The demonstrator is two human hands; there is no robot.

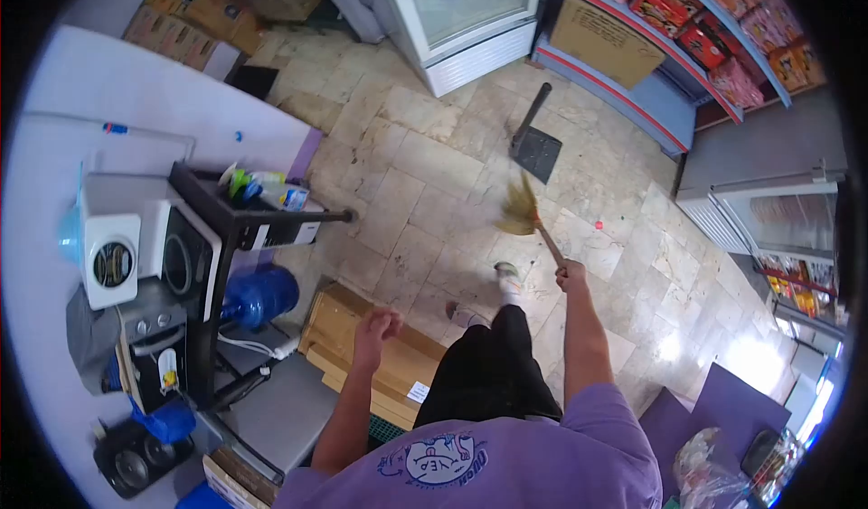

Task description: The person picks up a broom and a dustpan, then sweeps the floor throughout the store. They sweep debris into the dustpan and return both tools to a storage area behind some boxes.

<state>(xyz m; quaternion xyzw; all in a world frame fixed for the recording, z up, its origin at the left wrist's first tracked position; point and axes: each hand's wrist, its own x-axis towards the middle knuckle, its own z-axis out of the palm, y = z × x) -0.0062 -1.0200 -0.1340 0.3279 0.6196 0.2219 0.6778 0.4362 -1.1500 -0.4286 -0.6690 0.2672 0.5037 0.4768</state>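
Note:
My right hand [570,276] is closed around the wooden handle of a broom [520,209], whose straw head fans out over the tiles. Just beyond the bristles lies a black long-handled dustpan [538,152], its handle pointing away from me. A small red scrap [599,225] sits on the floor to the right of the broom. My left hand [380,325] hangs in the air with loosely curled fingers, and I see nothing in it. Under that hand is a long cardboard box [411,355].
Tiled floor [425,161] spreads ahead. A glass-door fridge [479,21] and shelves of snack packets [669,12] stand beyond. At left are a black rack [240,215], a blue water jug [262,295] and spray bottles [262,186]. Purple panels [737,414] rise at right.

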